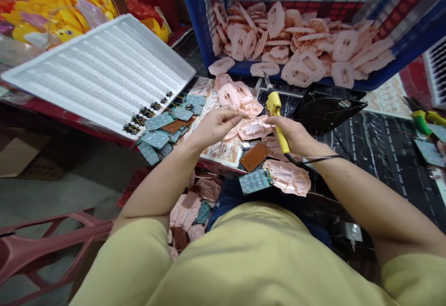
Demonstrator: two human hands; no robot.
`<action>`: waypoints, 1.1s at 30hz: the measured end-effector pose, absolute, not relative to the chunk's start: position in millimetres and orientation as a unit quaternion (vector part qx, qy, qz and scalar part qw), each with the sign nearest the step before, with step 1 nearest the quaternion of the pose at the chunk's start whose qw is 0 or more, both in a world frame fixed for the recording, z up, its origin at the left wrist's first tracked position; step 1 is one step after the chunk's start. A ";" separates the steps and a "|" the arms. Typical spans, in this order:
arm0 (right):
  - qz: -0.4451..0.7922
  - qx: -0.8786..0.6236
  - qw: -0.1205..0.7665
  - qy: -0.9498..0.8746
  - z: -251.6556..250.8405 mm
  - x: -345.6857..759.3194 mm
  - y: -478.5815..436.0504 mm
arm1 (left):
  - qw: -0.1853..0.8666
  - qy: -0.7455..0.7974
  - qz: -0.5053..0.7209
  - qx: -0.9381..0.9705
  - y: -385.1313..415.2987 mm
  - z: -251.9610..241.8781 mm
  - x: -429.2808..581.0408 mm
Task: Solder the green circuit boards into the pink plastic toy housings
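My right hand is wrapped around a yellow soldering gun, whose metal tip points up and away from me. A black cord runs back from it over my wrist. My left hand is pinched over a pink plastic shell; whatever is between its fingertips is too small to make out. More pink shells are heaped just beyond it. Closer to me lie a small round speaker, a brown board, a green circuit board and another pink shell.
A blue crate full of pink shells stands at the back. At left, a white foam tray holds black parts with wires, beside several green boards. A black fan sits right of my hands. Pliers lie far right.
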State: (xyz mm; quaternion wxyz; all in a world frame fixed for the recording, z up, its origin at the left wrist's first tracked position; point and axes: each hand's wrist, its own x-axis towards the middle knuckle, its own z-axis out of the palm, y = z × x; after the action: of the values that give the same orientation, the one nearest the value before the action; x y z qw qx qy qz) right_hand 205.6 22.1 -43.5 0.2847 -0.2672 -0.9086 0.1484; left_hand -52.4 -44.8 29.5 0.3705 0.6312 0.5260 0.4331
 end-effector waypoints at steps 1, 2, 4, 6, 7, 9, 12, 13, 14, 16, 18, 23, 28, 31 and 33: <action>0.147 -0.267 0.270 -0.913 -46.7 202.6 25.9 | 0.356 0.527 0.405 0.657 -42.0 27.1 -51.3; 0.147 -0.266 0.259 -0.917 -48.9 200.9 28.4 | 0.341 0.526 0.380 0.680 -38.5 24.0 -49.8; 0.147 -0.265 0.244 -0.921 -50.4 201.8 29.8 | 0.314 0.523 0.338 0.717 -30.1 16.8 -45.9; 0.148 -0.269 0.232 -0.923 -49.2 207.1 28.2 | 0.298 0.518 0.305 0.741 -20.3 9.4 -40.1; 0.149 -0.273 0.227 -0.923 -48.2 210.8 26.7 | 0.294 0.514 0.296 0.749 -15.2 5.9 -36.1; 0.152 -0.280 0.221 -0.922 -46.2 218.5 23.0 | 0.286 0.508 0.292 0.758 -5.1 -0.3 -25.6; 0.155 -0.290 0.210 -0.921 -45.0 229.2 16.9 | 0.275 0.515 0.282 0.761 8.1 -8.3 -6.7; 0.154 -0.295 0.207 -0.920 -44.9 232.6 14.5 | 0.273 0.520 0.273 0.762 11.7 -10.7 -0.6; 0.151 -0.300 0.206 -0.919 -44.6 236.1 11.7 | 0.271 0.522 0.262 0.765 14.7 -13.1 4.9; 0.138 -0.304 0.223 -0.916 -42.6 243.6 4.4 | 0.262 0.522 0.238 0.776 19.3 -17.9 13.5; 0.112 -0.294 0.276 -0.908 -37.1 252.5 -5.9 | 0.247 0.521 0.214 0.788 22.0 -22.2 18.6; 0.019 -0.251 0.397 -0.883 -13.0 283.3 -38.0 | 0.216 0.524 0.184 0.803 24.5 -25.8 21.2; -0.058 -0.367 0.462 -0.805 -12.0 308.8 -53.9 | 0.201 0.538 0.155 0.803 26.5 -19.8 22.6; 0.011 -0.400 0.487 -0.777 -25.8 310.8 -52.2 | 0.185 0.544 0.130 0.808 27.9 -17.2 25.1; 0.052 -0.417 0.476 -0.772 -34.7 309.5 -48.7 | 0.177 0.547 0.117 0.810 28.6 -15.8 26.8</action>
State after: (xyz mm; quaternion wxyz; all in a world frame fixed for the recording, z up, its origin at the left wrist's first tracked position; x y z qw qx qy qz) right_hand 309.5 -48.7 -34.7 0.4761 -0.4172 -0.7724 0.0518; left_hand 26.8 28.6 -15.8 0.1766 0.8102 0.5467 0.1167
